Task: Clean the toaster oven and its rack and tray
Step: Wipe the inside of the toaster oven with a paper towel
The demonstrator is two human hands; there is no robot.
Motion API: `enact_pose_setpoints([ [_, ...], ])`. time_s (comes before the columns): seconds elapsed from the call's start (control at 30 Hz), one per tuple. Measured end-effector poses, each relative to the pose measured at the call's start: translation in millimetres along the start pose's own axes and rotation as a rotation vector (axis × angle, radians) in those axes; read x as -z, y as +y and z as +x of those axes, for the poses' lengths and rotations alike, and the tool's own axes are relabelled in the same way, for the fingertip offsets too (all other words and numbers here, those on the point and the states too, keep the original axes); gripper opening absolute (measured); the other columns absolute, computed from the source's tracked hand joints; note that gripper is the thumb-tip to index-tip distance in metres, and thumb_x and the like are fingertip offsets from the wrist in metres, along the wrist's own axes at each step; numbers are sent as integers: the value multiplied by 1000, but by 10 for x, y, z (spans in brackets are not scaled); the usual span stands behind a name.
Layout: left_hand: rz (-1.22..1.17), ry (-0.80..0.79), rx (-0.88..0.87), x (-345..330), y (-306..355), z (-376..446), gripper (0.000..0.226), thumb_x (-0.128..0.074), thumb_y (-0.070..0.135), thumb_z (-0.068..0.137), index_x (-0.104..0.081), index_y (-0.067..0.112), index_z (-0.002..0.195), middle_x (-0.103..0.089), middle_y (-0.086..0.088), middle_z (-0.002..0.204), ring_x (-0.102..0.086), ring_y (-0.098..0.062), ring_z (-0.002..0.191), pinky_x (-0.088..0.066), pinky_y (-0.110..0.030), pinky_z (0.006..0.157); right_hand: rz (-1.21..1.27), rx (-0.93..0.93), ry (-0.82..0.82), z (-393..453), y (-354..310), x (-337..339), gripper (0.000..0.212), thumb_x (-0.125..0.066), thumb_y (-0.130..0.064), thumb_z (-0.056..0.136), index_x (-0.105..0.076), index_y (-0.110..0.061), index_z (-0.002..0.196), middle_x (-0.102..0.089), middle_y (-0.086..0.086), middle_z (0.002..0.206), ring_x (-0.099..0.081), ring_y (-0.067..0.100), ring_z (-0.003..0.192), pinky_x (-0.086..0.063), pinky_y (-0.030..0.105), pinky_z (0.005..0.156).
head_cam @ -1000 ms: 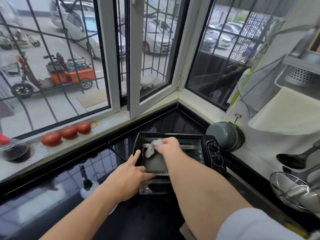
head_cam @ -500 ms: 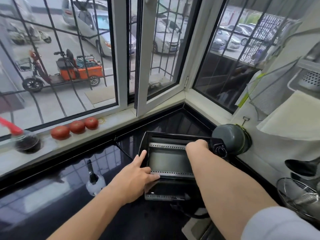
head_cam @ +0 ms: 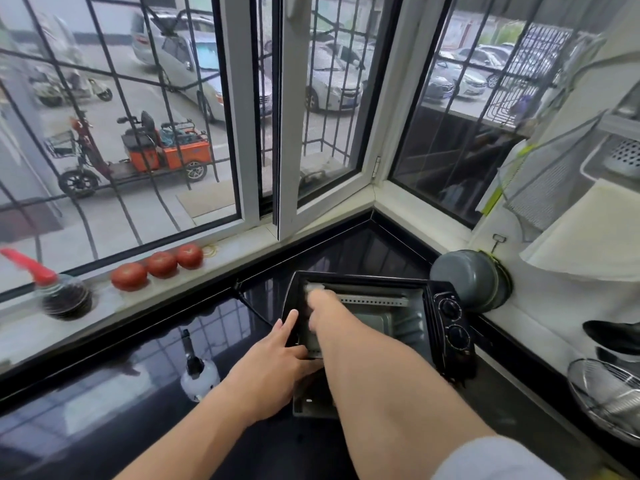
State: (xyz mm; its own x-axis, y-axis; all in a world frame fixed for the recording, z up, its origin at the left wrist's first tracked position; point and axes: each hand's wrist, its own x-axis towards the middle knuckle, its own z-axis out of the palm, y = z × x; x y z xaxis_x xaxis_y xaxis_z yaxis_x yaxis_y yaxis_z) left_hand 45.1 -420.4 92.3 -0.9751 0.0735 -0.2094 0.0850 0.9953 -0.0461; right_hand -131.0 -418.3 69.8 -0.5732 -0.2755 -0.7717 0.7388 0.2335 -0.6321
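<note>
The right hand (head_cam: pixel 320 301) is smeared by motion just right of centre in the lower half of the frame, its fingers bunched over a pale cleaning cloth (head_cam: pixel 313 289) at the upper left corner of the oven cavity (the blur hides exactly how they curl, but the cloth sits under them). Half a second ago this hand was at the cavity's right side near the knobs, and a second ago near the left, so it is sweeping back and forth: a wiping stroke in full swing, I judge, with the interior partly covered. The left hand (head_cam: pixel 277 365) lies flat, fingers straight and slightly spread, pressing on the lower left edge of the toaster oven (head_cam: pixel 408 317), as it did before, steadying it. The oven lies on its back on the black countertop (head_cam: pixel 104 393), opening upward. Three tomatoes (head_cam: pixel 159 265) line the windowsill at left; a grey pot (head_cam: pixel 467 278) sits beyond the oven's knobs (head_cam: pixel 450 308).
</note>
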Motion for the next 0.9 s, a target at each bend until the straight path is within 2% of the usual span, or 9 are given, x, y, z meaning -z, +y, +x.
enact_pose_setpoints([
  [0.07, 1, 9, 22, 13, 7, -6, 71, -48, 12, 99, -25, 36, 161, -52, 4, 144, 11, -46, 156, 6, -59, 127, 27, -40, 41, -60, -29, 75, 23, -39, -17, 104, -55, -3, 94, -58, 18, 68, -49, 25, 68, -51, 41, 84],
  [0.17, -4, 30, 41, 63, 10, -8, 73, -48, 13, 100, -19, 39, 162, -48, 6, 149, 17, -45, 155, 15, -54, 125, 267, 20, 43, -50, -31, 222, 30, -39, -12, 103, -54, -5, 78, -60, 12, 52, -49, 23, 64, -44, 33, 46],
  [0.23, -22, 32, 38, 25, -7, 2, 75, -49, 13, 99, -19, 41, 162, -47, 8, 149, 13, -44, 156, 17, -53, 124, 279, 92, 152, 12, -81, 429, 28, -40, -9, 100, -48, -9, 74, -56, 7, 53, -48, 21, 56, -39, 24, 36],
  [0.37, -28, 62, 49, 4, 3, -10, 75, -46, 9, 98, -22, 38, 162, -53, 7, 133, 7, -43, 157, 16, -51, 126, 277, 208, 326, 3, -296, 1097, 22, -44, -6, 97, -49, -21, 81, -46, -14, 31, -51, 2, 34, -33, 12, 30],
  [0.47, -33, 64, 61, 47, 34, -20, 72, -43, 10, 99, -22, 36, 163, -53, 5, 132, 11, -44, 156, 19, -49, 124, 575, 271, 430, -256, -355, 1400, 25, -40, -3, 95, -43, -19, 77, -52, -3, 61, -42, 10, 47, -38, 12, 49],
  [0.6, -25, 60, 60, -100, 68, -63, 57, -37, 25, 102, -37, 40, 157, -58, 8, 131, 8, -44, 157, 6, -55, 128, 367, 266, 255, -221, -209, 1391, 19, -58, -11, 95, -54, -16, 77, -62, 11, 94, -54, 17, 73, -44, 9, 47],
  [0.67, 5, 139, 25, -169, 75, -110, 51, -32, 38, 97, -62, 42, 139, -68, 13, 105, -23, -49, 152, -20, -60, 124, 425, 239, 161, -295, -173, 1415, 13, -59, -4, 96, -61, -8, 108, -63, 13, 109, -60, 19, 82, -55, 20, 67],
  [0.77, 72, 231, -27, -314, 89, -90, 38, -55, 39, 89, -74, 42, 122, -70, 14, 87, -44, -51, 141, -33, -60, 117, -44, 189, -41, -662, -128, 1533, 32, -55, 2, 94, -57, -9, 124, -68, 12, 104, -68, 27, 91, -53, 32, 73],
  [0.9, 111, 226, -50, -368, 43, -92, 62, -78, 28, 81, -61, 40, 139, -71, 9, 102, -37, -46, 147, -25, -70, 118, -494, 381, -12, -1153, -186, 1985, 24, -52, 0, 90, -62, -10, 109, -70, 13, 94, -71, 33, 86, -59, 43, 73],
])
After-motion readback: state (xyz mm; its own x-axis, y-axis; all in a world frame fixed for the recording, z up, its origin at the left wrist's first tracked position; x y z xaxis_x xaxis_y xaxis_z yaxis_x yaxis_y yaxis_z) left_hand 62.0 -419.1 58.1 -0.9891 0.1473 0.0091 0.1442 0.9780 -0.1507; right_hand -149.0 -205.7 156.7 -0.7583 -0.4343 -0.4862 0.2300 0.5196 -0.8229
